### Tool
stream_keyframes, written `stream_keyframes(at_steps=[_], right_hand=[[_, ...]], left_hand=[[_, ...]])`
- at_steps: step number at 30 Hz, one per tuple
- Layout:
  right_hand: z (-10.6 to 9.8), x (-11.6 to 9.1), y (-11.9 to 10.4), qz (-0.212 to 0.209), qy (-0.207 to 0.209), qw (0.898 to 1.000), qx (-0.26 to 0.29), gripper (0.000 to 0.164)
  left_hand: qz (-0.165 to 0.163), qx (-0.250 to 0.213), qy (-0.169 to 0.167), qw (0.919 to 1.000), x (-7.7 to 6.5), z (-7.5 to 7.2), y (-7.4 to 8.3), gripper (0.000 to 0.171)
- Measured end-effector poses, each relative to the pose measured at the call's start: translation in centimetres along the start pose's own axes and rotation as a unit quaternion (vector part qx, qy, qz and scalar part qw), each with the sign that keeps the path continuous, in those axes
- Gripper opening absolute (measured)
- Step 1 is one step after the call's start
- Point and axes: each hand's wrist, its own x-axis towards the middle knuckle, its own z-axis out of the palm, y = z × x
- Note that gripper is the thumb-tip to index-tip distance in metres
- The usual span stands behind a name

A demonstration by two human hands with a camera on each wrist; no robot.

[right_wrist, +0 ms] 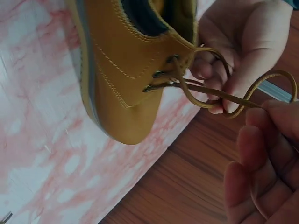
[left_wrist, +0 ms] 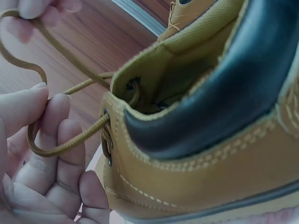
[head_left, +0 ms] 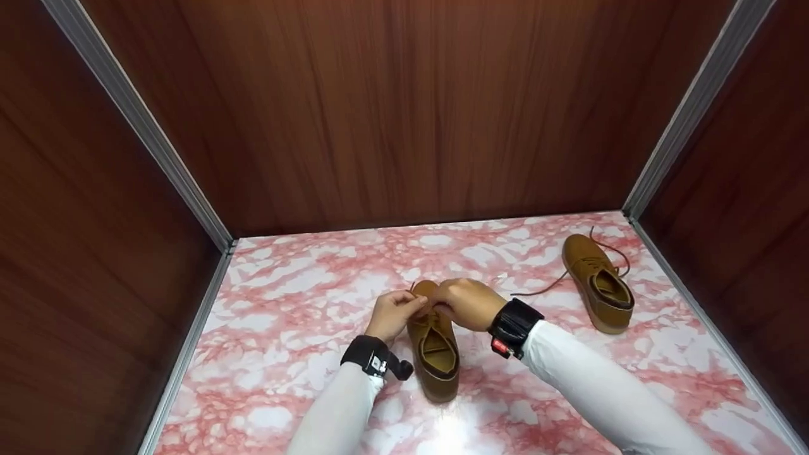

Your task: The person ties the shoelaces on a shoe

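Observation:
A tan lace-up shoe (head_left: 436, 354) with a dark padded collar stands on the table, toe pointing away from me. My left hand (head_left: 393, 314) is on its left side, pinching the brown shoelace (left_wrist: 70, 148) between thumb and index finger. From the right, my right hand (head_left: 469, 303) pinches another stretch of the lace over the front of the shoe. Between the two hands, the right wrist view shows a loop of shoelace (right_wrist: 279, 74) curving up, with lace running back to the eyelets (right_wrist: 159, 74).
A matching tan shoe (head_left: 597, 281) stands at the right, its untied lace (head_left: 540, 292) trailing left over the pink-and-white marbled tabletop (head_left: 303, 309). Brown wood-grain panels (head_left: 404, 114) with grey metal edging (head_left: 695, 107) enclose the back and sides.

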Motion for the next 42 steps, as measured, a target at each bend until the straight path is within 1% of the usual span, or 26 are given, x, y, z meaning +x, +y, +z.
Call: stream_keyframes(at_steps=[1, 3, 6, 8, 10, 14, 18, 22, 25, 29, 30, 33, 37, 40, 42], right_hand=[[0.3, -0.1, 0.0, -0.001, -0.004, 1.000, 0.001, 0.011], [0.8, -0.3, 0.1, -0.002, -0.012, 1.000, 0.005, 0.011], [1.5, -0.5, 0.3, 0.000, -0.023, 1.000, 0.012, 0.013], [1.7, -0.6, 0.6, 0.010, -0.026, 0.999, 0.020, 0.016], [1.7, -0.8, 0.9, 0.022, -0.024, 0.999, 0.031, 0.019], [1.4, -1.3, 1.9, 0.047, -0.015, 0.998, 0.044, 0.021], [1.4, -2.2, 3.1, 0.075, -0.001, 0.996, 0.040, 0.015], [2.1, -3.0, 4.1, 0.125, 0.011, 0.991, 0.053, 0.005], [3.0, -3.3, 4.6, 0.166, 0.012, 0.983, 0.076, 0.009], [4.0, -3.2, 5.0, 0.215, 0.007, 0.970, 0.111, 0.023], [4.3, -3.1, 5.1, 0.227, 0.006, 0.966, 0.121, 0.026], [4.9, -2.5, 5.1, 0.269, -0.002, 0.952, 0.147, 0.035], [5.7, -1.3, 4.5, 0.324, -0.016, 0.930, 0.174, 0.042], [6.1, -0.6, 4.0, 0.354, -0.032, 0.917, 0.179, 0.047], [6.5, -0.3, 3.7, 0.371, -0.048, 0.910, 0.178, 0.051]], left_hand=[[-0.002, 0.003, 0.001, 1.0000, 0.0, -0.1, -0.2, 0.023], [-0.015, -0.007, 0.002, 0.9999, -0.2, -0.3, -0.7, 0.022], [-0.038, -0.051, -0.010, 0.9979, -0.5, -0.6, -1.4, 0.020], [-0.049, -0.076, -0.020, 0.9957, -0.7, -0.7, -1.9, 0.019], [-0.052, -0.083, -0.030, 0.9948, -0.9, -0.9, -2.4, 0.020], [-0.057, -0.088, -0.037, 0.9937, -1.2, -1.4, -3.2, 0.021], [-0.061, -0.100, -0.044, 0.9921, -1.4, -1.6, -3.7, 0.021], [-0.058, -0.093, -0.050, 0.9926, -1.4, -1.5, -4.1, 0.020], [-0.057, -0.084, -0.061, 0.9929, -2.0, -1.6, -3.2, 0.019], [-0.055, -0.072, -0.070, 0.9934, -2.8, -1.6, -1.8, 0.018], [-0.054, -0.070, -0.069, 0.9937, -2.8, -1.5, -1.8, 0.018], [-0.055, -0.067, -0.067, 0.9939, -2.6, -1.4, -2.0, 0.018], [-0.059, -0.064, -0.063, 0.9942, -2.0, -1.3, -3.2, 0.018], [-0.061, -0.060, -0.056, 0.9947, -1.5, -1.2, -4.1, 0.020], [-0.062, -0.054, -0.053, 0.9952, -1.4, -1.2, -4.5, 0.021]])
